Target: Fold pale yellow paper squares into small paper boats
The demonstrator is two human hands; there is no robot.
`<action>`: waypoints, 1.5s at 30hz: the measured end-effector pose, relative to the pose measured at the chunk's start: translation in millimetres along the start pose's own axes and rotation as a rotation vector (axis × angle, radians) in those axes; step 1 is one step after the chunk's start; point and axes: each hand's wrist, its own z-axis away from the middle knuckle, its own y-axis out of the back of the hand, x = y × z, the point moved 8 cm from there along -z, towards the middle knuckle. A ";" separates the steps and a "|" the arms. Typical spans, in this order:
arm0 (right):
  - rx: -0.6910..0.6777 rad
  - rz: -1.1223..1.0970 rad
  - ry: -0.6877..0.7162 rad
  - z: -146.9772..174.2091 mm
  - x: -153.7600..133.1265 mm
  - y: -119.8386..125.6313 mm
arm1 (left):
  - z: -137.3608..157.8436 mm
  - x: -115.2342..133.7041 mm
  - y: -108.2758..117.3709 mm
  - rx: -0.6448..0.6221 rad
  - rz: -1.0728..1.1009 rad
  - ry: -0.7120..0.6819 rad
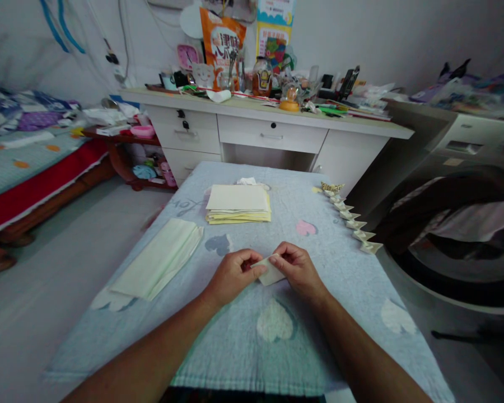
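Observation:
Between my two hands is a small folded piece of pale paper [270, 274], held just above the cloth near the middle of the table. My left hand [234, 273] pinches its left edge between thumb and fingers. On the other side, my right hand [297, 270] grips the top right edge with the thumb on its face. A stack of cream and yellow paper [237, 198] lies beyond my hands. To the left rests a pile of long pale green paper sheets [157, 258]. Along the right edge runs a row of several folded paper boats [356, 225].
A blue cloth with heart prints [319, 341] covers the table. Behind it stands a white desk [252, 131] crowded with jars, bags and small items. A washing machine [457, 140] is at the right, a bed [37, 162] at the left. Crumpled white tissue [246, 181] lies behind the stack.

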 end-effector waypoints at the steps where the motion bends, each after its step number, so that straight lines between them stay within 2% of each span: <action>1: -0.004 0.003 -0.001 -0.1 0.0 -1.2 | -0.2 -0.8 0.5 0.016 -0.001 0.004; 21: -0.024 0.013 -0.013 -1.1 2.1 -5.4 | -0.3 0.8 1.2 0.021 0.013 0.004; 28: -0.114 0.040 -0.019 2.6 0.2 -14.2 | -0.5 -4.0 1.9 0.007 -0.003 0.022; 31: -0.091 0.058 0.001 3.5 -3.4 -11.6 | -1.4 -5.0 2.6 -0.009 -0.013 0.031; 38: -0.035 -0.052 -0.057 2.8 3.1 -4.0 | -4.0 -4.1 9.5 -0.022 -0.035 0.055; 41: 0.007 -0.054 -0.051 2.4 2.4 0.8 | -5.2 -6.7 13.6 0.004 -0.032 0.068; 45: -0.003 -0.023 -0.042 2.6 2.2 -1.1 | -6.0 -2.0 12.5 0.027 0.041 -0.002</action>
